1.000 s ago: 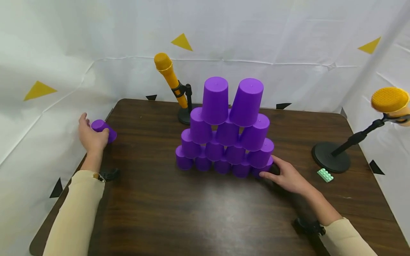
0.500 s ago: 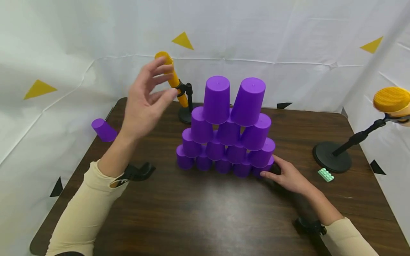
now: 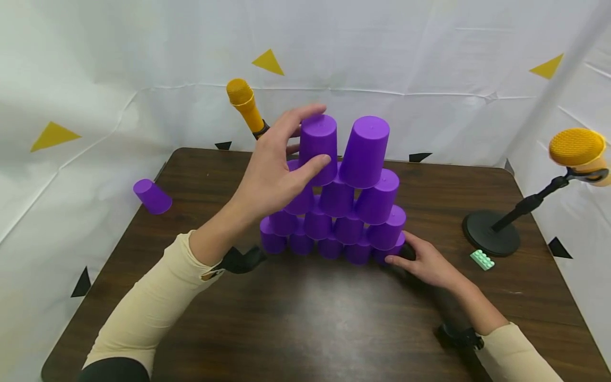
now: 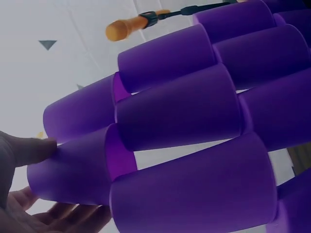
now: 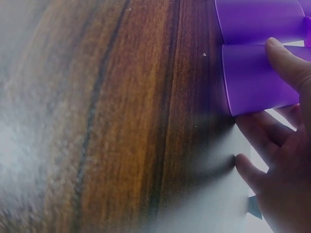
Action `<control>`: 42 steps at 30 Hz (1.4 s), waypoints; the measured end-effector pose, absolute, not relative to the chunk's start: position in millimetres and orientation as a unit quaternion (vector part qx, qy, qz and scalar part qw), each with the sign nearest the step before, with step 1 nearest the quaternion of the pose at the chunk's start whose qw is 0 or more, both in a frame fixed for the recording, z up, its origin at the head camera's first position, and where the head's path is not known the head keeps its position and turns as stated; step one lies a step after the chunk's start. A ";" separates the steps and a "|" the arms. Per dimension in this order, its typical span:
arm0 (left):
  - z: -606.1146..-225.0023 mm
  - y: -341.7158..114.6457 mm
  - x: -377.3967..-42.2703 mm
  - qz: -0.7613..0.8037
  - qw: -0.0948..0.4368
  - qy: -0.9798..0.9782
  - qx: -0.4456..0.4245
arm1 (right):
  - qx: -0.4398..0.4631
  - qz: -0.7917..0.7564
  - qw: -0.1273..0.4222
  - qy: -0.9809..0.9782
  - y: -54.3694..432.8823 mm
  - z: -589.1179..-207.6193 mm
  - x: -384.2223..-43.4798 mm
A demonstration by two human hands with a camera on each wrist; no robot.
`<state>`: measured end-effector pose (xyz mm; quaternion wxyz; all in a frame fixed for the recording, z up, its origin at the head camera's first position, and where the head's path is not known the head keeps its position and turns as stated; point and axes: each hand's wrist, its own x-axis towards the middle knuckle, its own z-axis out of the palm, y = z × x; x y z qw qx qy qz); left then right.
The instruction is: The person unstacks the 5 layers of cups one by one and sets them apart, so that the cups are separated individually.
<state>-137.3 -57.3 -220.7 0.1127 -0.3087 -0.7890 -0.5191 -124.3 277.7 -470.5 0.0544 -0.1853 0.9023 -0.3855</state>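
Note:
Upside-down purple cups form a stepped stack in the middle of the table, with two cups on top. My left hand (image 3: 274, 170) is around the top left cup (image 3: 319, 143), thumb on the near side and fingers behind; in the left wrist view the thumb touches this cup (image 4: 73, 167). Beside it stands the top right cup (image 3: 366, 151). Low on the right, my right hand (image 3: 431, 262) holds the bottom row's end cup (image 5: 257, 80) between thumb and fingers. A separate purple cup (image 3: 153, 196) stands near the table's left edge.
Behind the stack is a yellow microphone (image 3: 245, 103) on a stand, partly hidden by my left hand. Another yellow microphone (image 3: 576, 148) rises from a black base (image 3: 491, 233) at right. A mint-green toy brick (image 3: 482, 259) lies near it on the dark wooden table (image 3: 305, 329).
My left hand has let go of the separate cup at the left, crossed rightward and reached around the top left cup. The right hand stays at the bottom right cup.

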 end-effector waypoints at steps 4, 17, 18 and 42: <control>-225.3 -58.9 -137.3 -0.548 0.132 -0.769 -0.301 | -0.188 -0.383 0.051 0.903 277.3 -469.5 -124.9; -262.2 -136.5 -157.0 -0.643 0.274 -0.674 -0.239 | -0.174 -0.390 0.055 0.903 280.8 -472.9 -120.2; -267.1 -148.6 -159.7 -0.640 0.285 -0.681 -0.214 | -0.174 -0.393 0.057 0.901 280.4 -473.1 -120.3; -430.4 -309.1 -223.9 -0.324 0.209 -0.912 0.138 | -0.178 -0.394 0.054 0.900 275.7 -472.7 -125.0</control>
